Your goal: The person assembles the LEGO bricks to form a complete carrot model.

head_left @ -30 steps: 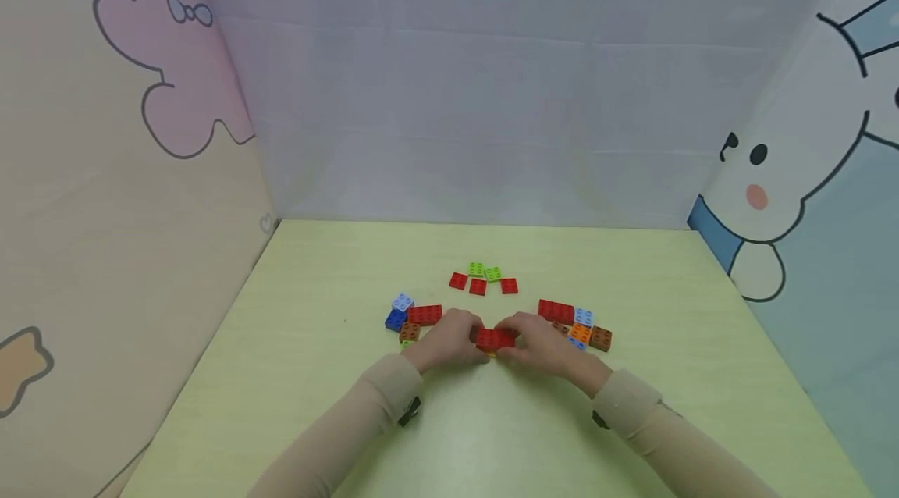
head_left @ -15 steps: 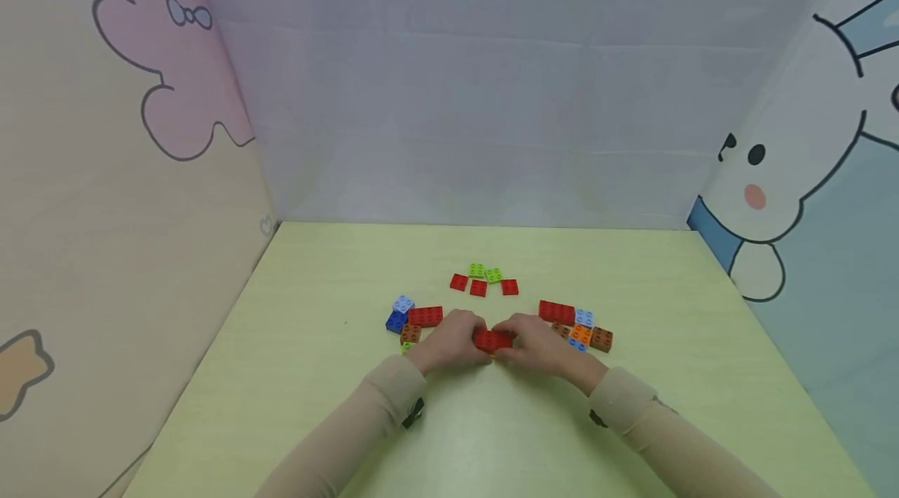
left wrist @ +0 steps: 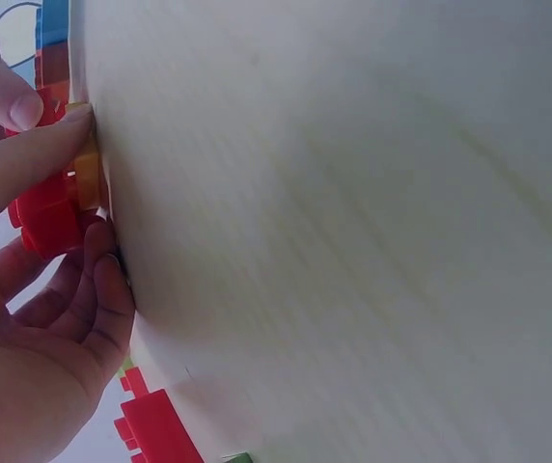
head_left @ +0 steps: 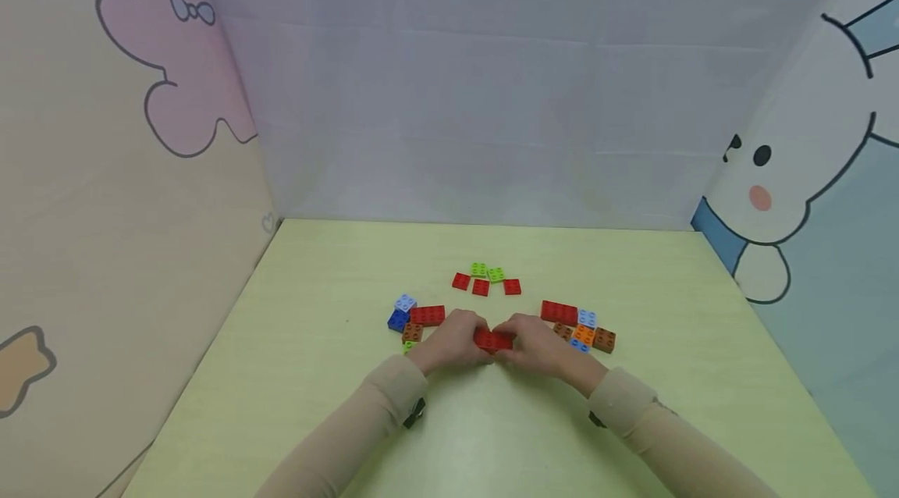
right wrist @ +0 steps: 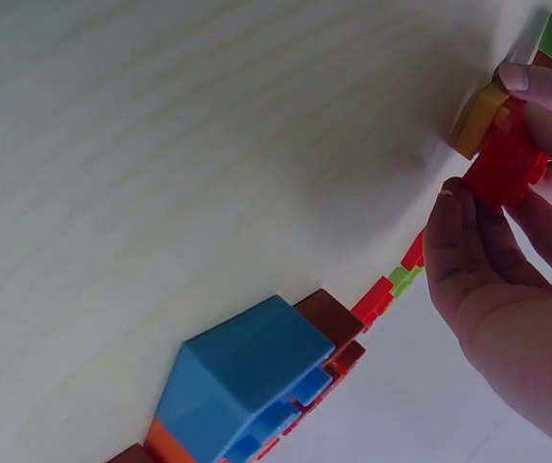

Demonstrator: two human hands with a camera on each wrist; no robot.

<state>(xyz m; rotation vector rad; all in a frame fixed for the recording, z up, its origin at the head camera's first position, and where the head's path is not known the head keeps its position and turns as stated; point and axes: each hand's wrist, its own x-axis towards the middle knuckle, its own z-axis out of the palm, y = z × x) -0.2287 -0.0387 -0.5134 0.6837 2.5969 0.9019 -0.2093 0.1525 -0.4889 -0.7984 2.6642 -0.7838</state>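
Between both hands, in the middle of the table, is a red brick (head_left: 493, 340) with studs up. A yellow brick (left wrist: 86, 176) sits directly under it, seen in the wrist views and hidden in the head view. My left hand (head_left: 453, 339) grips the left end of this stack, its thumb along the near side. At the other end, my right hand (head_left: 542, 346) holds the red brick (right wrist: 504, 162) between thumb and curled fingers. In the right wrist view the yellow brick (right wrist: 479, 121) lies close to the table surface.
Left of the hands lie a long red brick (head_left: 428, 315), a dark blue brick (head_left: 398, 320) and a brown brick (head_left: 412, 332). On the right are another long red brick (head_left: 559, 311), an orange brick (head_left: 584, 336) and a brown brick (head_left: 604, 339). Small red and green bricks (head_left: 479, 269) lie beyond.
The red brick has come down slightly and shifted a little left. The yellow edge under it no longer shows in the head view. Both hands keep their hold, drawn slightly closer together.
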